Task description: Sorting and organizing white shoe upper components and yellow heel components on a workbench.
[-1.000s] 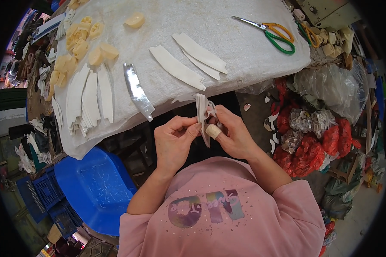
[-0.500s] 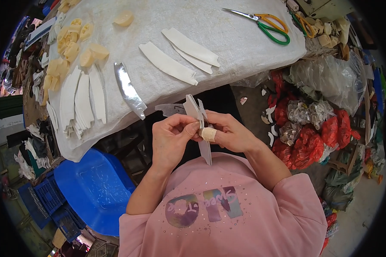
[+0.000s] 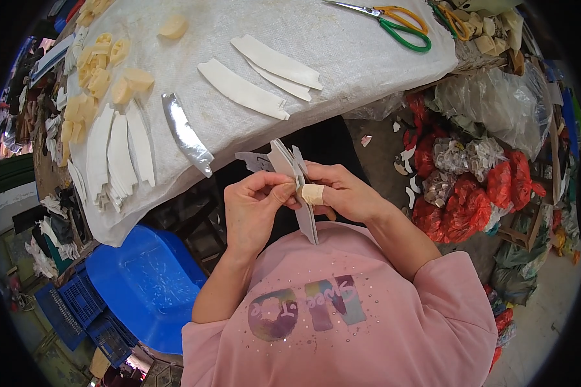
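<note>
Between both hands stands a stack of thin white curved strips [image 3: 307, 224], held upright in front of my chest. My left hand [image 3: 253, 208] pinches it from the left with thumb and fingers. My right hand [image 3: 345, 192], its thumb wrapped in beige tape [image 3: 313, 194], grips the stack from the right. A greyish, see-through piece [image 3: 253, 160] with a dark mark juts out to the left behind my left fingers. How the pieces join under my fingertips is hidden. On the table ahead lie loose white strips [image 3: 242, 89] and a shiny silver strip [image 3: 186, 134] of similar shape.
A white cloth-covered table [image 3: 193, 32] bears scissors [image 3: 394, 22] with green and orange handles, rolls of cream tape [image 3: 97, 61] and more white strips [image 3: 118, 151]. A blue basin [image 3: 145, 284] stands at lower left beside blue crates [image 3: 77, 300]. Red plastic bags [image 3: 461, 206] lie at right.
The table and its things sit slightly further up and left in the picture. Both hands keep their hold on the stack, with only small finger shifts.
</note>
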`<action>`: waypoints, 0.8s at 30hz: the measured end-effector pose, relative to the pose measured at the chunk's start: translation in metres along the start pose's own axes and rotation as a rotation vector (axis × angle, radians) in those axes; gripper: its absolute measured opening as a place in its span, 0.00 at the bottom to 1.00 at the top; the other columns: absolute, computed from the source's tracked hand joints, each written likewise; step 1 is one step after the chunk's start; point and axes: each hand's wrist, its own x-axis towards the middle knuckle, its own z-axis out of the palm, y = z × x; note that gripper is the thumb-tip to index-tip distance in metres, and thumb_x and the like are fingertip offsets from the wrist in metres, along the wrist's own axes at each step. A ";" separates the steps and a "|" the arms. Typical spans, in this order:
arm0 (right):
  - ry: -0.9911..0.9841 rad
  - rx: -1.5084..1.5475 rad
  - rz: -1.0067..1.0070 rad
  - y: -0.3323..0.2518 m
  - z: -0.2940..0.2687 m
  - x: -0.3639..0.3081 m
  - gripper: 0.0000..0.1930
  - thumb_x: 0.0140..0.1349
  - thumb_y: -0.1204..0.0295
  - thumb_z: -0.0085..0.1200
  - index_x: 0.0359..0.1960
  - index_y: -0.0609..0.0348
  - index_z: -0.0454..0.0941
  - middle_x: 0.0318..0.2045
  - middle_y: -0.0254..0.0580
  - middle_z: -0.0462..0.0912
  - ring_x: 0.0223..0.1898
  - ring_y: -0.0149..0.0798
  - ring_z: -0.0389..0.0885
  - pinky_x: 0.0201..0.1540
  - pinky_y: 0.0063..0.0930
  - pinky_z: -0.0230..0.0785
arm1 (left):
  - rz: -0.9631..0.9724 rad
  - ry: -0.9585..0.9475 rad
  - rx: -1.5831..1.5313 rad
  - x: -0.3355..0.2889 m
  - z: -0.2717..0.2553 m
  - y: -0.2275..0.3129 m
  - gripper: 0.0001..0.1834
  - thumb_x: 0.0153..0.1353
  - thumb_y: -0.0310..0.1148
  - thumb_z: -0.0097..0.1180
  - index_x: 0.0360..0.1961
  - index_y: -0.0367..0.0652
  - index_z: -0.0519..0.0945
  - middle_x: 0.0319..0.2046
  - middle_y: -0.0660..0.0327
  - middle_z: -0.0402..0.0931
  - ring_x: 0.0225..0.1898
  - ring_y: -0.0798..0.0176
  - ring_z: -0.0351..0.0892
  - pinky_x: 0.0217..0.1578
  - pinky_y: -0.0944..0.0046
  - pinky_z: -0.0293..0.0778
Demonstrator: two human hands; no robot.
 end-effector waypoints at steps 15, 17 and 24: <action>-0.019 0.070 0.012 0.002 -0.001 0.000 0.11 0.64 0.71 0.45 0.46 0.59 0.73 0.36 0.33 0.76 0.38 0.24 0.73 0.37 0.17 0.68 | -0.033 -0.031 -0.063 0.000 -0.004 -0.003 0.05 0.57 0.24 0.55 0.32 0.31 0.76 0.26 0.57 0.77 0.25 0.69 0.77 0.29 0.69 0.77; -0.024 0.058 0.003 0.000 0.001 0.001 0.11 0.64 0.71 0.45 0.46 0.59 0.73 0.36 0.33 0.76 0.39 0.24 0.73 0.38 0.18 0.68 | -0.022 -0.026 -0.089 -0.002 -0.005 -0.003 0.05 0.58 0.24 0.55 0.32 0.31 0.75 0.27 0.57 0.76 0.26 0.69 0.77 0.30 0.69 0.77; 0.014 -0.129 -0.111 -0.008 0.001 -0.003 0.12 0.63 0.71 0.45 0.47 0.61 0.72 0.37 0.33 0.74 0.36 0.23 0.71 0.36 0.18 0.65 | 0.063 -0.025 -0.047 0.000 0.004 0.000 0.06 0.59 0.25 0.54 0.33 0.32 0.75 0.28 0.58 0.77 0.26 0.68 0.77 0.30 0.68 0.76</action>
